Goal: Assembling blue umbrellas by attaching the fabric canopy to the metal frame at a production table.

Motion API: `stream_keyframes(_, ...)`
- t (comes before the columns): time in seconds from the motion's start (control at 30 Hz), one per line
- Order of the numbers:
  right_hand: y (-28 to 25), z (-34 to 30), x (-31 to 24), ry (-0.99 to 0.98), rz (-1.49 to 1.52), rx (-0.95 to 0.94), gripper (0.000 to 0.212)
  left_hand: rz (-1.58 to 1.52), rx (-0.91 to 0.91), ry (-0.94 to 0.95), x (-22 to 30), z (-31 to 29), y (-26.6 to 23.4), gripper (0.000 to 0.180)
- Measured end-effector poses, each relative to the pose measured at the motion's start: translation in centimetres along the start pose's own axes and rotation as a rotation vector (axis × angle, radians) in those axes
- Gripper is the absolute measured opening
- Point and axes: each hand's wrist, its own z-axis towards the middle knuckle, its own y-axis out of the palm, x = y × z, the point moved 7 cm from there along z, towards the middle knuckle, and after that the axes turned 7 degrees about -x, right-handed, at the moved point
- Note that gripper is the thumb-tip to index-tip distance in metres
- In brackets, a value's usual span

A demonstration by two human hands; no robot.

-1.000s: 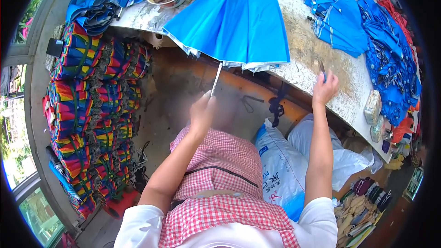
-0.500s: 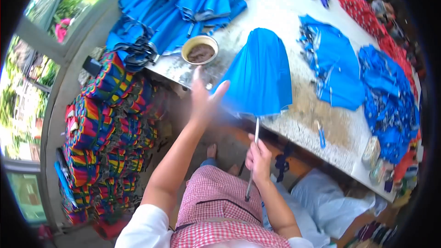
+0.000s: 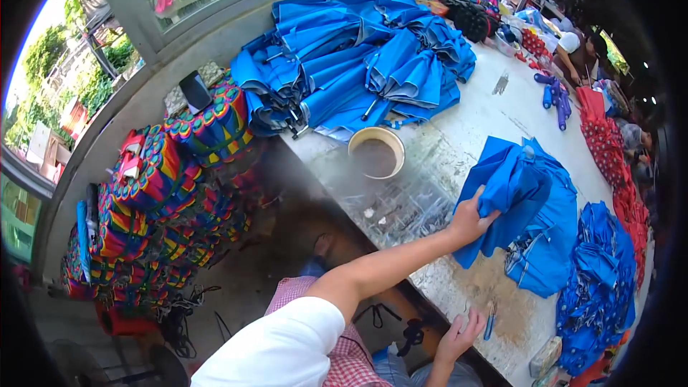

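Observation:
My left hand (image 3: 474,221) reaches across the white table with its fingers closed on the edge of a blue umbrella canopy (image 3: 498,183). That cloth is bunched and raised over a flat stack of blue canopies (image 3: 552,254). No shaft shows on the held cloth. Close to the table's front edge is my right hand (image 3: 461,333), fingers apart and loosely bent, with nothing visible in it. Just beyond its fingertips lies a small blue-handled tool (image 3: 489,324).
A cream bowl (image 3: 376,153) of brownish stuff stands near the table edge. Behind it spreads a pile of blue umbrellas (image 3: 351,57). Rainbow-coloured bundles (image 3: 150,186) are stacked at left. Crumpled dotted blue cloth (image 3: 598,279) lies at right; a person (image 3: 573,50) is at the far end.
My right hand no longer holds the umbrella shaft. My left hand has swung right and taken hold of blue cloth by the flat stack. The view has turned too.

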Motion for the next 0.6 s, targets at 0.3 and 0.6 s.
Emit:
stream_keyframes(0.3,11.4,10.0,-12.4,0.101,0.191,-0.03,0.017,1.312,0.15,0.25,1.0,38.7,-28.5,0.056)
stream_keyframes(0.6,33.5,22.5,-22.9,-0.315,-0.107,-0.522,0.023,1.382,-0.417,-0.514,-41.8,37.3,-63.6,0.064)
